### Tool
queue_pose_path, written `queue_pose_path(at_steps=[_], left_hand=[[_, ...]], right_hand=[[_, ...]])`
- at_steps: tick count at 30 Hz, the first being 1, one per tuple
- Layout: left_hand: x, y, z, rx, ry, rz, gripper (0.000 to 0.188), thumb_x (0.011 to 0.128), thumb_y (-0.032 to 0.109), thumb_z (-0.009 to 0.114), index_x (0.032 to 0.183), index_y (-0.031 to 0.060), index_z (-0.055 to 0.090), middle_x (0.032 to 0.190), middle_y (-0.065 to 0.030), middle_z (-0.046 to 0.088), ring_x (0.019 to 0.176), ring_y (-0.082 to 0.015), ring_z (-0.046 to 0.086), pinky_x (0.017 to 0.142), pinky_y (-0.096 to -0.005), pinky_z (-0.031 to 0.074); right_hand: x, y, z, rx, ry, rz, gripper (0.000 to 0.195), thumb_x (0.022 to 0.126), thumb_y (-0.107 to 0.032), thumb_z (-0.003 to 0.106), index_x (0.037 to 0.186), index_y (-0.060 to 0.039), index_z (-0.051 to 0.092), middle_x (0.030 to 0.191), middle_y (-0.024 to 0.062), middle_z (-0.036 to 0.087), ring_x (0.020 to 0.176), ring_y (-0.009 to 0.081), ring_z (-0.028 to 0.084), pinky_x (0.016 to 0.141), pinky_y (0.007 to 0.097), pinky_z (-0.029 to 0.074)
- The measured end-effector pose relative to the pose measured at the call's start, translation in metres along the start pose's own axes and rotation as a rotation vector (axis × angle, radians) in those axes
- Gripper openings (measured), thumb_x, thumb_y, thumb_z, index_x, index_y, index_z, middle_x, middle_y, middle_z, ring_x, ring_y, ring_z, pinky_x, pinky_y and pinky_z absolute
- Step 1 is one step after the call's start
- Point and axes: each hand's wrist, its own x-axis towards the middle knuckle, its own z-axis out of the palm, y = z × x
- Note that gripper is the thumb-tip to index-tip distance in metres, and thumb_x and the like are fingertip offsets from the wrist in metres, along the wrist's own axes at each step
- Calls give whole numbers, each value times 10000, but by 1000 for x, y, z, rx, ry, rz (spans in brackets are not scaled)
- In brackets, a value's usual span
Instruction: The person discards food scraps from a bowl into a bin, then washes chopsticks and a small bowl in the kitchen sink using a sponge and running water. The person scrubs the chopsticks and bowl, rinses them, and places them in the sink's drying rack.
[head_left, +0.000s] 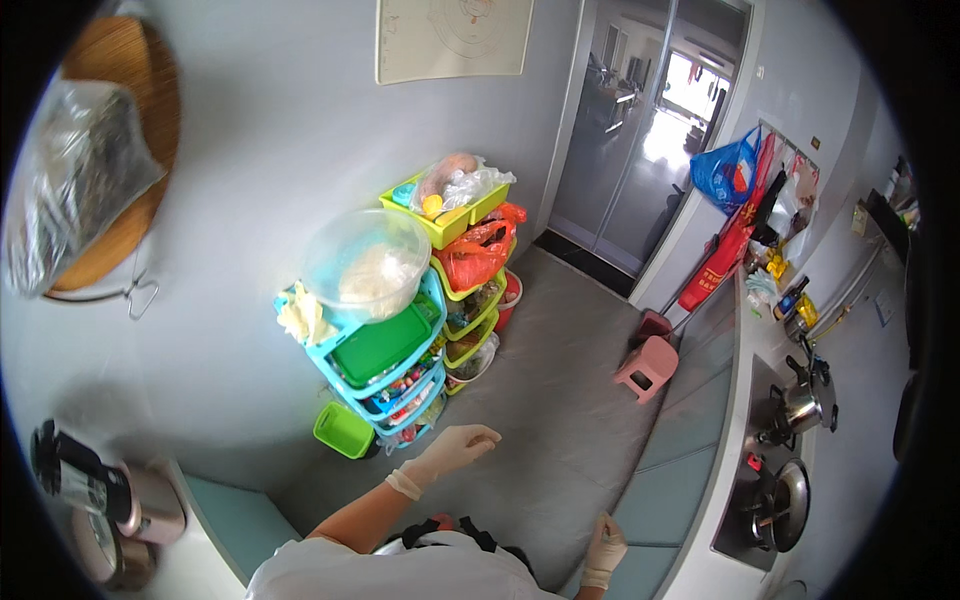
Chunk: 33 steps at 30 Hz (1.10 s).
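Note:
My left hand (459, 448), in a thin pale glove, is held over the grey floor with its fingers curled together and nothing visible in it. Nearest to it is a blue tiered plastic rack (352, 379). A large translucent plastic bowl (366, 262) rests on top of that rack, with pale, floury-looking contents. My right hand (606, 551) wears a similar glove. It hangs beside the glass-fronted lower cabinets (667, 491), fingers bent in, and no object shows in it.
A green tiered rack (471, 330) holds bags and produce. A pink stool (649, 366) stands by the cabinets. On the right counter's gas hob (731, 517) are a pot (802, 409) and a wok (791, 506). A blender (90, 480) stands lower left. Sliding glass doors (630, 142) lie ahead.

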Motion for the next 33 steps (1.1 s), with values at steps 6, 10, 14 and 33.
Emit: queue_pose_path(at_steps=[6,10,14,33], left_hand=[[72,43,-61,-10,127,88,234,873,102,571,1091,39,626,963,-71,678,822,-118,628,742,-262,493],[163,84,-123,295,328,328,198,853,65,575,1033,33,650,954,-96,679,775,-128,632,700,-260,501],[236,125,-168,429,580,353,190,823,48,583,999,28,653,956,-119,677,777,-187,652,704,-294,512],[477,66,-354,1000,704,-184,215,836,187,504,955,122,670,957,-140,653,865,-323,633,773,-386,500]], right_hand=[[68,-15,24,-55,35,-75,144,856,-57,581,964,-2,659,897,142,676,823,238,655,761,326,511],[152,15,54,24,30,-35,142,853,-60,584,960,-7,661,902,142,672,824,239,649,757,319,504],[268,-6,92,110,-101,-107,144,863,-76,576,958,-23,670,928,141,670,815,245,645,735,311,504],[542,-257,264,668,-642,-859,190,802,33,576,961,-32,657,855,118,669,728,249,644,657,302,503]])
